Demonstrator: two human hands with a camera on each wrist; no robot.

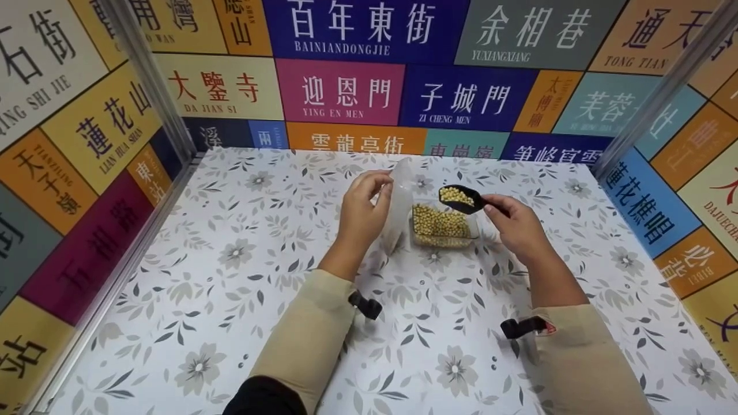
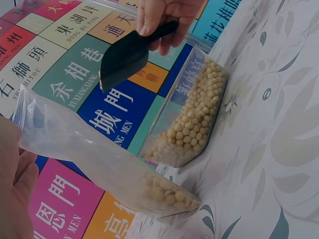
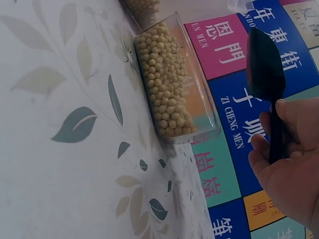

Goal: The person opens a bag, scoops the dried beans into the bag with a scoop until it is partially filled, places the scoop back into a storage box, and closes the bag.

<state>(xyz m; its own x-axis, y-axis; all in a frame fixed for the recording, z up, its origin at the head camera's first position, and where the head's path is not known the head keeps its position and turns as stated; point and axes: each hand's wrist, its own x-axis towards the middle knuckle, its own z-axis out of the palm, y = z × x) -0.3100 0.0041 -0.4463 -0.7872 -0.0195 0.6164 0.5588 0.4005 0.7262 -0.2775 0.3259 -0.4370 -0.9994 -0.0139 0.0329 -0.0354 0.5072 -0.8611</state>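
My right hand (image 1: 518, 226) grips the handle of a black scoop (image 1: 461, 199), which is loaded with yellow soybeans and held above a clear container. That rectangular container (image 1: 444, 241) stands on the table and holds many soybeans (image 3: 164, 84). Just left of it, my left hand (image 1: 364, 210) pinches the top edge of a translucent plastic bag (image 1: 399, 202), keeping it upright. In the left wrist view some soybeans (image 2: 169, 194) lie in the bag's bottom corner. The scoop (image 2: 124, 59) is higher than the container and apart from the bag.
A white tablecloth with grey flowers and leaves (image 1: 242, 323) covers the table. Panels of coloured signs (image 1: 346, 92) stand along the back and both sides. A black strap mount sits on each wrist, the left one (image 1: 365, 304) near the table's middle.
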